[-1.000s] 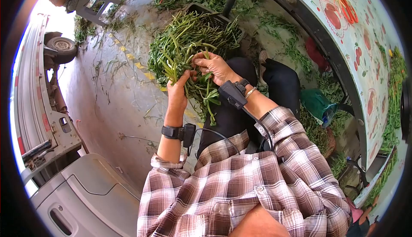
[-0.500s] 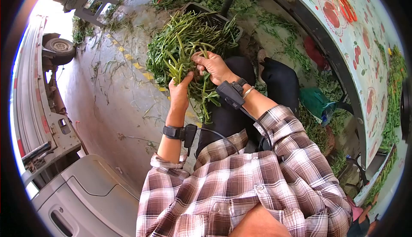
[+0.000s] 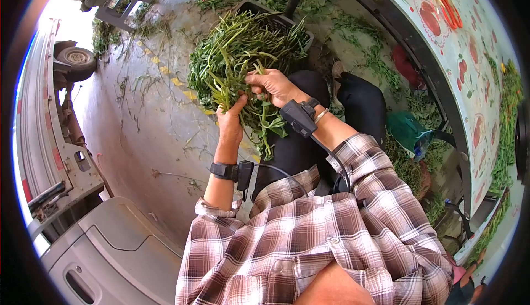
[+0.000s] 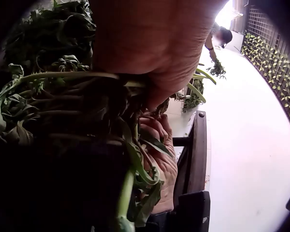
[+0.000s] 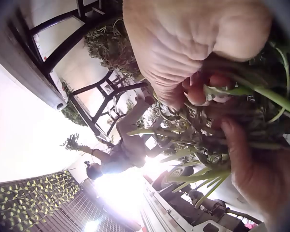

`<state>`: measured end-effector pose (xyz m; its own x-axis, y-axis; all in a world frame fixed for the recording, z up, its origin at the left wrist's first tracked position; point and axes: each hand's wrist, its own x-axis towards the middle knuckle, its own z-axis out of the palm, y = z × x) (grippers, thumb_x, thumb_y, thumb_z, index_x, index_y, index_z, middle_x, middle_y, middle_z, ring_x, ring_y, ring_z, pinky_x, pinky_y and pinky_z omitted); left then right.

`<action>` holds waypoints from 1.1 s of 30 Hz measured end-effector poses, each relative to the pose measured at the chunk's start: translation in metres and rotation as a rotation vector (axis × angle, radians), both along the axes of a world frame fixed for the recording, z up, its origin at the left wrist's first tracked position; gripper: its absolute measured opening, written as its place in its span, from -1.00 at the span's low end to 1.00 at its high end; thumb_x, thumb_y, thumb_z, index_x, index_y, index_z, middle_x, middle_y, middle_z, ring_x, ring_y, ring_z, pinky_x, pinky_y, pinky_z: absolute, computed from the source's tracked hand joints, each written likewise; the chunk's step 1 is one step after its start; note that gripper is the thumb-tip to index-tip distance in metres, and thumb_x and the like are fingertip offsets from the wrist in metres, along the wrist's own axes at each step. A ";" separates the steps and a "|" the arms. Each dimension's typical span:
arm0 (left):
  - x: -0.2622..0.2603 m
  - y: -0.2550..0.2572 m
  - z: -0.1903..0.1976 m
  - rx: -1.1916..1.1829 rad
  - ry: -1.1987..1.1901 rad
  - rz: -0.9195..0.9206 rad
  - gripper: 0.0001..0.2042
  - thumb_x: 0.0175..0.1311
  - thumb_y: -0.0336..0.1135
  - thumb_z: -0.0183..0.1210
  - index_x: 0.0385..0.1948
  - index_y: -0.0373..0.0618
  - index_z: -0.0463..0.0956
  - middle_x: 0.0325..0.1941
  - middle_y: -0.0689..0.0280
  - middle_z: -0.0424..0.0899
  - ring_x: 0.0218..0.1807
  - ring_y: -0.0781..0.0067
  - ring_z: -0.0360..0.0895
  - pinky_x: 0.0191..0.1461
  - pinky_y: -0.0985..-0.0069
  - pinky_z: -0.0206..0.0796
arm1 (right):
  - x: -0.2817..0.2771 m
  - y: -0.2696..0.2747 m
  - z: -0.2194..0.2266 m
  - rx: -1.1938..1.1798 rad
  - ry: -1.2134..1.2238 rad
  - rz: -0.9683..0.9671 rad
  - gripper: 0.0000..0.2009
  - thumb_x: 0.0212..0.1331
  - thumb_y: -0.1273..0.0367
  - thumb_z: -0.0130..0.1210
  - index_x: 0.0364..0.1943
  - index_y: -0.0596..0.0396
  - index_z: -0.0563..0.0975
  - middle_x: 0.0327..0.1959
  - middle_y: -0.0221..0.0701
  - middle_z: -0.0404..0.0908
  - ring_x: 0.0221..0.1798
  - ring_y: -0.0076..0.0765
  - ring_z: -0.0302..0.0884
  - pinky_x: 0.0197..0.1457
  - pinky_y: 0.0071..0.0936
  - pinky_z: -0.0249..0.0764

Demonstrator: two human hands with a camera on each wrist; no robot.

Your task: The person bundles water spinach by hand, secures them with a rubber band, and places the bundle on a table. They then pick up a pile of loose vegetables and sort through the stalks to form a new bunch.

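Observation:
In the head view, my left hand (image 3: 229,122) grips a bunch of leafy green stems (image 3: 223,90), its thumb lying across them. My right hand (image 3: 279,88) is just to the right, thumb and fingers pinching a stem at the side of the bunch. Leafy ends (image 3: 268,133) hang below the hands over the dark trouser leg. In the right wrist view, pale cut-looking stem ends (image 5: 208,181) stick out past the left thumb (image 5: 237,150). Right behind the hands, a large heap of the same greens (image 3: 243,40) fills a black crate (image 3: 251,8).
A table with a fruit-patterned cloth (image 3: 441,45) curves along the right, with red-handled scissors (image 3: 448,12) on it. Loose greens (image 3: 381,67) litter the floor. A green bag (image 3: 406,128) lies under the table. A vehicle wheel (image 3: 77,62) and a grey stool (image 3: 124,9) are at left.
Both hands stay at nearly the same place over the heap. The right fingers shift slightly on the stems, and the hanging leaves move a little.

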<state>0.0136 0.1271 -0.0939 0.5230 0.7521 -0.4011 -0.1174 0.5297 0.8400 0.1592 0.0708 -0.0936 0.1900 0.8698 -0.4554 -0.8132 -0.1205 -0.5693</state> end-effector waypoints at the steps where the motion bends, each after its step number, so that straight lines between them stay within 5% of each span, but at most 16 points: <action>1: 0.000 0.000 0.000 0.002 0.002 0.006 -0.81 0.02 -0.59 0.16 -0.29 -0.20 0.50 -0.28 0.35 0.57 -0.24 0.51 0.49 -0.11 0.57 0.32 | 0.000 -0.001 0.001 -0.026 -0.002 0.050 -0.89 0.09 0.41 0.11 -0.34 0.01 0.41 -0.56 -0.63 0.38 -0.56 -0.70 0.31 -0.57 -0.70 0.23; 17: 0.006 0.002 0.015 -0.010 0.062 -0.098 -0.74 0.08 -0.54 0.09 -0.13 -0.26 0.47 -0.23 0.31 0.57 -0.24 0.50 0.51 -0.13 0.57 0.34 | -0.001 0.000 0.003 -0.058 -0.035 -0.028 -0.87 0.03 0.45 0.07 -0.33 0.00 0.41 -0.44 -0.62 0.50 -0.55 -0.78 0.29 -0.63 -0.78 0.06; 26: 0.011 0.002 0.024 -0.049 -0.027 -0.132 -0.67 0.05 -0.61 0.05 -0.07 -0.28 0.44 -0.09 0.28 0.55 -0.13 0.47 0.50 -0.04 0.55 0.33 | -0.002 0.001 -0.001 -0.079 -0.094 0.114 -0.90 -0.01 0.48 0.06 -0.37 0.03 0.48 -0.58 -0.66 0.36 -0.61 -0.76 0.24 -0.70 -0.72 0.00; 33: 0.005 0.004 0.016 0.023 0.083 -0.135 -0.69 0.04 -0.57 0.10 -0.11 -0.26 0.47 -0.15 0.30 0.57 -0.15 0.50 0.49 -0.05 0.56 0.31 | -0.005 0.002 -0.002 -0.038 -0.062 -0.027 -0.88 0.01 0.46 0.07 -0.33 0.06 0.53 -0.56 -0.65 0.41 -0.65 -0.76 0.19 -0.68 -0.75 0.02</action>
